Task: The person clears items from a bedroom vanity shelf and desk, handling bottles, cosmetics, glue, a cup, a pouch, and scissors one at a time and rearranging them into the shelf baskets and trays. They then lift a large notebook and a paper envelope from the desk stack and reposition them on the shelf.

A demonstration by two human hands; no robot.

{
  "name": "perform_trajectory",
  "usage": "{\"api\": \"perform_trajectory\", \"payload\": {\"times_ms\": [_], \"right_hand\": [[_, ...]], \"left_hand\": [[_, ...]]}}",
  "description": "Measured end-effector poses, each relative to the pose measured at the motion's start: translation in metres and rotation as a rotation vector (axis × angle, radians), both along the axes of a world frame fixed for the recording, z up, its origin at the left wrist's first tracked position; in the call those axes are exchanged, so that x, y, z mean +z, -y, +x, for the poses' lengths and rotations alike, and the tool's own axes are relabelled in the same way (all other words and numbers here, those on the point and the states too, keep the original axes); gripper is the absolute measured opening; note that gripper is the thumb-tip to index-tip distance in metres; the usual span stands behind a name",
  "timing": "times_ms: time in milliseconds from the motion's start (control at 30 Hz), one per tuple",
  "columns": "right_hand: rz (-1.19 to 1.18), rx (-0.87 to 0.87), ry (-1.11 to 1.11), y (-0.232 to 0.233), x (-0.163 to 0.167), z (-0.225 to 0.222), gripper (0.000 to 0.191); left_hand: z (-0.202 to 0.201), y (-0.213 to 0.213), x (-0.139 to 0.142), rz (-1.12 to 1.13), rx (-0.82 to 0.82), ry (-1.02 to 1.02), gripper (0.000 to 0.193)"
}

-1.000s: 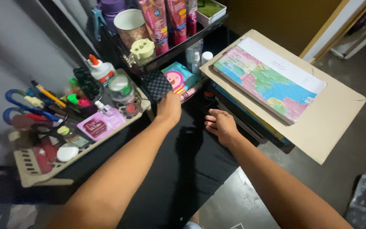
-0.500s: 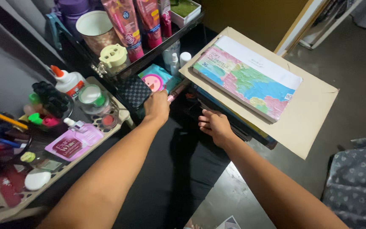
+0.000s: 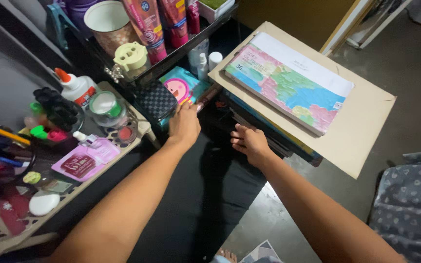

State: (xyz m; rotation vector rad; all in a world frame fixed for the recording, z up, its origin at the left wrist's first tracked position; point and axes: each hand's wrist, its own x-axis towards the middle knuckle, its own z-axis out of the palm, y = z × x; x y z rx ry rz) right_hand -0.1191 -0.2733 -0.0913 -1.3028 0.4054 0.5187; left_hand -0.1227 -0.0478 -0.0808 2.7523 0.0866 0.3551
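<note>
A white glue bottle with an orange tip stands at the back edge of a beige basket tray, beside a green-lidded jar. A pink sachet lies near the tray's front edge. A cardboard sheet carries a colourful flat box toward its left edge.

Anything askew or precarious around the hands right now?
The cardboard sheet with the colourful flat box on it sits skewed on a stack of books, its corner jutting out over the floor. The left hand touches a teal packet; the right hand hovers open. Nothing spilled.
</note>
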Motion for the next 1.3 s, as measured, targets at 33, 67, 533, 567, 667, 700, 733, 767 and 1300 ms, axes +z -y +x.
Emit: {"api": "perform_trajectory", "payload": {"times_ms": [33, 67, 533, 567, 667, 700, 733, 767, 1300], "right_hand": [[-0.003, 0.004, -0.008, -0.001, -0.001, -0.001, 0.02], [-0.007, 0.006, -0.016, -0.003, -0.001, -0.002, 0.021], [-0.039, 0.063, -0.034, -0.021, 0.01, -0.013, 0.041], [-0.047, 0.068, -0.033, -0.021, 0.011, -0.014, 0.041], [-0.049, 0.066, -0.044, -0.018, 0.012, -0.014, 0.04], [-0.049, 0.056, -0.048, -0.016, 0.011, -0.013, 0.038], [-0.05, 0.046, -0.053, -0.015, 0.01, -0.013, 0.037], [-0.049, 0.035, -0.058, -0.013, 0.009, -0.012, 0.036], [-0.408, 0.107, 0.276, 0.021, -0.033, -0.004, 0.03]], "left_hand": [[-0.001, -0.001, -0.001, -0.006, -0.019, 0.043, 0.03], [-0.001, -0.002, -0.001, -0.012, -0.039, 0.087, 0.03], [0.003, -0.021, -0.02, -0.158, -0.208, 0.173, 0.033], [0.003, -0.022, -0.019, -0.206, -0.203, 0.146, 0.033], [-0.002, -0.015, -0.015, -0.118, 0.028, 0.125, 0.027], [-0.003, -0.012, -0.014, -0.14, 0.047, 0.122, 0.029], [-0.004, -0.01, -0.013, -0.161, 0.066, 0.118, 0.031], [-0.004, -0.007, -0.013, -0.181, 0.083, 0.114, 0.033], [0.031, 0.021, -0.046, -0.211, 0.011, 0.08, 0.04]]}}
